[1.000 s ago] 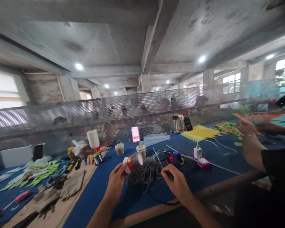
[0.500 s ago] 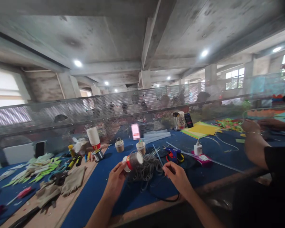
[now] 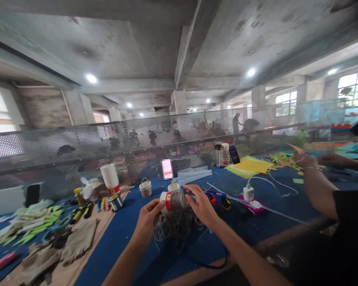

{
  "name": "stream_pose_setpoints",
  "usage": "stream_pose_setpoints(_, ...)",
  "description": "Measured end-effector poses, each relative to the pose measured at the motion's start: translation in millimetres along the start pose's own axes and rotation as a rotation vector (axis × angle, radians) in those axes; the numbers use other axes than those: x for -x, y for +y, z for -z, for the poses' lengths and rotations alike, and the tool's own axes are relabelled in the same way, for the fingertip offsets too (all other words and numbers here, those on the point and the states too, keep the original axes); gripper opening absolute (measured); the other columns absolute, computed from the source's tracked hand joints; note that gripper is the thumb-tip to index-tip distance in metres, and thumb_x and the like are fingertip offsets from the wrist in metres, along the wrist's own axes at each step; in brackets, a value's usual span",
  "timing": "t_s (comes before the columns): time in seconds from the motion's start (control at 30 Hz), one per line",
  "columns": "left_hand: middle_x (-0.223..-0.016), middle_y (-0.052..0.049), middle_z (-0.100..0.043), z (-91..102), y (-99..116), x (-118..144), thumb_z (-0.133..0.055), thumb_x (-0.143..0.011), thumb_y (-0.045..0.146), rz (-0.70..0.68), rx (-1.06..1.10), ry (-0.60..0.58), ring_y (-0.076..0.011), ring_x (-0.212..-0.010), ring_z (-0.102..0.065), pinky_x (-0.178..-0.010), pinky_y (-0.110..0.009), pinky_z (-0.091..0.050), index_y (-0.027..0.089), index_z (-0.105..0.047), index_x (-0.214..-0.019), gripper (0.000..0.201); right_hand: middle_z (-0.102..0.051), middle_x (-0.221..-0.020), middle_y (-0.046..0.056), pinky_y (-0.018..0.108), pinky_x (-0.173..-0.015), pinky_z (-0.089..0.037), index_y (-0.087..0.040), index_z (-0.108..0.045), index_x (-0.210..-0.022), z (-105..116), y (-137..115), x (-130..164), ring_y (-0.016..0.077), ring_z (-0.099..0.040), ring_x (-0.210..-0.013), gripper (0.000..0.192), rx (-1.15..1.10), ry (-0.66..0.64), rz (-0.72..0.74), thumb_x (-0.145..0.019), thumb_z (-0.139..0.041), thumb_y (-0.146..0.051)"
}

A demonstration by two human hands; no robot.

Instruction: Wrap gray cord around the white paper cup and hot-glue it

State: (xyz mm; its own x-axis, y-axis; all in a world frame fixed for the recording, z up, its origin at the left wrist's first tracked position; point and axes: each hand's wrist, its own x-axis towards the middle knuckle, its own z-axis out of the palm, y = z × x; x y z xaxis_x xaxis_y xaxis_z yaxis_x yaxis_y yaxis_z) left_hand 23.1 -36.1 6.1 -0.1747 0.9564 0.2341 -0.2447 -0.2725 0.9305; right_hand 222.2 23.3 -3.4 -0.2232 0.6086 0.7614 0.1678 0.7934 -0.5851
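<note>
Your left hand (image 3: 147, 220) closes its grip on the white-and-red end of a small cup (image 3: 173, 200) wrapped in grey cord. Your right hand (image 3: 201, 205) curls over the cup's far end, fingers touching it. Loose grey cord (image 3: 174, 226) hangs beneath the cup onto the blue surface (image 3: 122, 238).

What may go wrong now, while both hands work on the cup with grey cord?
The loose grey cord heaped under the cup may tangle or snag as the right hand wraps it. The left hand grips only the cup's end, so it might slip. The glue gun lies close by; the cord could catch it.
</note>
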Motion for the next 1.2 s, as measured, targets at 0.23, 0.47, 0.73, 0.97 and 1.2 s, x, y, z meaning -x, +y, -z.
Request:
stream_pose_setpoints(0.23,-0.073,-0.003,-0.073,0.9,-4,-16,-0.083,-0.065,0.032,0.036,-0.001,-0.011,-0.0134,-0.062,-0.065,-0.059,-0.021,-0.050,0.014,-0.075,-0.082,0.027,-0.064,-0.093,0.006,0.032,-0.086,-0.049,-0.020,-0.066,-0.089,-13,19,-6,0.0195,-0.060,-0.092,0.011,-0.041,0.110,-0.002,-0.084,-0.059,-0.014)
stream_pose_setpoints(0.47,-0.072,-0.004,-0.072,7.4,-13,-13,-0.082,-0.066,0.032,0.046,0.027,0.033,-0.0128,-0.059,-0.064,-0.056,-0.021,-0.050,0.014,-0.073,-0.084,0.026,-0.065,-0.099,0.006,0.037,-0.090,-0.045,-0.024,-0.068,-0.095,-5,9,11,0.0214,-0.058,-0.097,0.011,0.145,0.094,0.119,-0.090,-0.059,-0.021)
stream_pose_setpoints(0.73,-0.072,-0.002,-0.072,11.6,-10,-9,-0.081,-0.067,0.034,-0.019,-0.001,0.092,-0.0123,-0.060,-0.062,-0.059,-0.020,-0.049,0.014,-0.073,-0.083,0.027,-0.065,-0.104,0.005,0.036,-0.091,-0.045,-0.025,-0.064,-0.108,14,-6,42,0.0206,-0.058,-0.100,0.018,0.280,-0.126,0.157,-0.094,-0.052,-0.025)
stream_pose_setpoints(0.97,-0.080,-0.003,-0.073,15.8,-14,-8,-0.075,-0.073,0.038,-0.092,-0.160,0.071,-0.0157,-0.069,-0.063,-0.064,-0.023,-0.048,0.015,-0.073,-0.092,0.029,-0.068,-0.093,0.006,0.034,-0.082,-0.049,-0.021,-0.064,-0.092,61,36,57,0.0220,-0.064,-0.086,0.017,0.419,0.147,-0.238,-0.093,-0.050,-0.031)
stream_pose_setpoints(1.2,-0.084,-0.003,-0.074,11.2,-12,-6,-0.073,-0.075,0.038,-0.137,-0.269,0.047,-0.0172,-0.075,-0.063,-0.072,-0.024,-0.047,0.016,-0.074,-0.092,0.028,-0.068,-0.086,0.002,0.025,-0.069,-0.049,-0.021,-0.065,-0.088,15,1,38,0.0160,-0.064,-0.073,0.019,0.193,-0.017,-0.276,-0.088,-0.060,-0.039)
